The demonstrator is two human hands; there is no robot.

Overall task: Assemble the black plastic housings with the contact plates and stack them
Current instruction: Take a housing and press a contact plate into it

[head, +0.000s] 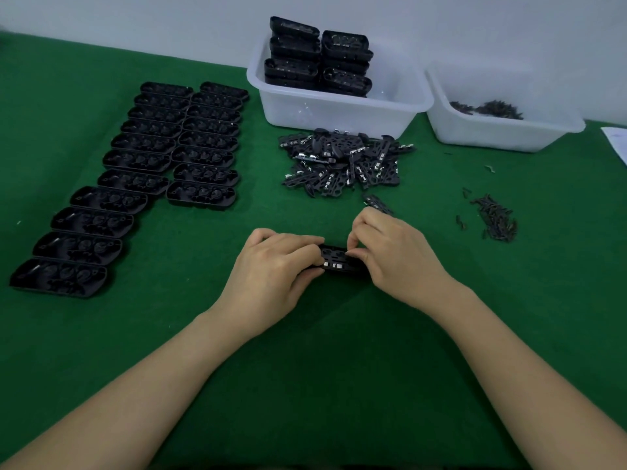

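Note:
A black plastic housing [340, 261] with a contact plate in it, metal tabs showing, lies on the green cloth at the centre. My left hand [271, 276] grips its left end and my right hand [397, 256] pinches its right end from above. Two rows of empty black housings [142, 178] lie overlapped on the left. A loose heap of contact plates [342, 161] sits beyond my hands, with one single plate [376, 203] just above my right hand. Stacked finished housings [319, 59] stand in a white bin [339, 110] at the back.
A second white bin [502, 130] at the back right holds small dark parts [488, 108]. A pile of small dark screws [495, 218] lies on the cloth at the right. A white paper [617, 144] shows at the right edge. A pale wall runs behind the table.

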